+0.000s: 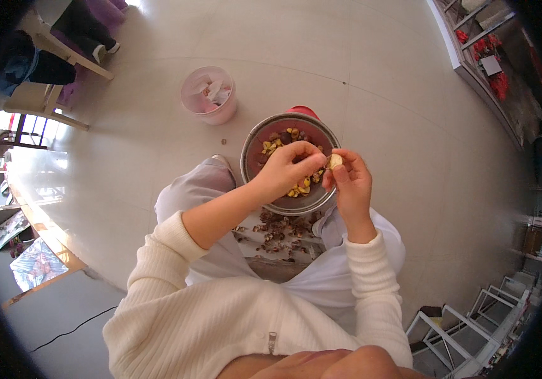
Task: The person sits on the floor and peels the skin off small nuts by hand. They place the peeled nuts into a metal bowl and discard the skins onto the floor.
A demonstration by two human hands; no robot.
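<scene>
Over a round metal bowl (pixel 246 163) on the floor, my right hand (pixel 354 182) pinches a pale yellow chestnut kernel (pixel 336 161) between thumb and fingers. My left hand (pixel 290 168) is beside it, thumb and fingertips drawn together at the kernel's left edge. Whether they grip a shred of skin is too small to tell. Inside the bowl lie several yellow chestnut kernels (pixel 299 190) and dark brown chestnuts (pixel 285 138), partly hidden under my left hand. Brown shell fragments (pixel 280 232) lie scattered between my legs, just below the bowl.
A pink plastic bin (pixel 221 116) holding crumpled tissue stands beyond the bowl to the left. Something red (pixel 304 111) shows behind the bowl's rim. People sit or stand by wooden furniture (pixel 81 61) at upper left. Metal frames (pixel 470 322) line the lower right.
</scene>
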